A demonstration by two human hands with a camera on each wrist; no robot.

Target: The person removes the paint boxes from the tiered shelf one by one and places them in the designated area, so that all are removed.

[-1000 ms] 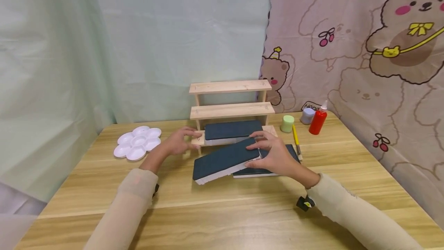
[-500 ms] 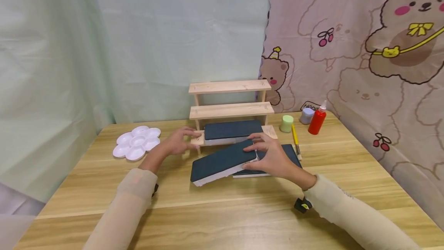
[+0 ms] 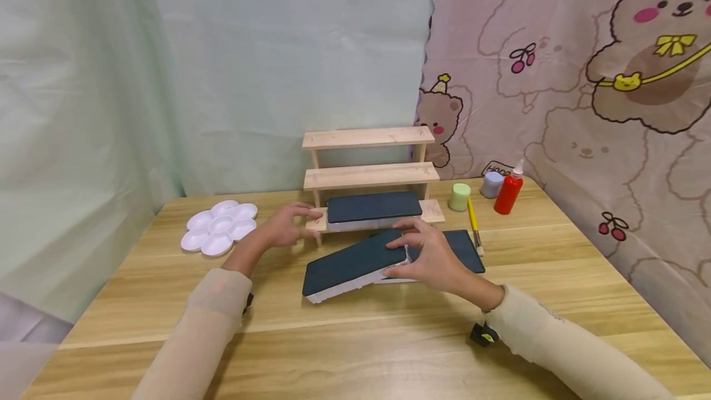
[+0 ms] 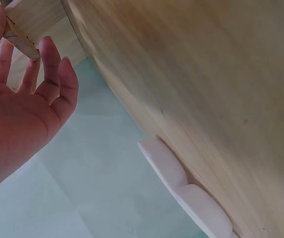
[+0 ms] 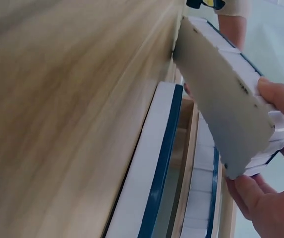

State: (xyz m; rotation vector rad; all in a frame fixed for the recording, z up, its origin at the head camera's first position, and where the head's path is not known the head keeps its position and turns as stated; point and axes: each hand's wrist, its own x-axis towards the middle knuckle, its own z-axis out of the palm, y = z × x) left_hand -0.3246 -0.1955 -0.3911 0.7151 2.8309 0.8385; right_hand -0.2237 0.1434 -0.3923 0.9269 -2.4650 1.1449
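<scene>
My right hand (image 3: pixel 430 258) grips the right end of a white box with a dark blue lid (image 3: pixel 355 264), thumb along its near side and fingers over the lid. The box is tilted, its left end lower; the right wrist view shows its pale underside (image 5: pixel 216 94). A second such box (image 3: pixel 463 252) lies on the table, partly hidden behind it. A third box (image 3: pixel 374 207) sits on the lowest tier of a three-step wooden shelf (image 3: pixel 372 176). My left hand (image 3: pixel 286 225) pinches the left end of that lowest board (image 4: pixel 22 43) between thumb and fingers.
A white flower-shaped palette (image 3: pixel 221 226) lies at the left. Right of the shelf stand a green jar (image 3: pixel 459 197), a purple jar (image 3: pixel 492 184) and a red bottle (image 3: pixel 508 193). A yellow-handled brush (image 3: pixel 474 222) lies beside the green jar. Curtains hang behind the wooden table (image 3: pixel 355 350).
My right hand and the gripped box have moved slightly left and toward me, showing more of the box behind. The left hand stays at the shelf's end.
</scene>
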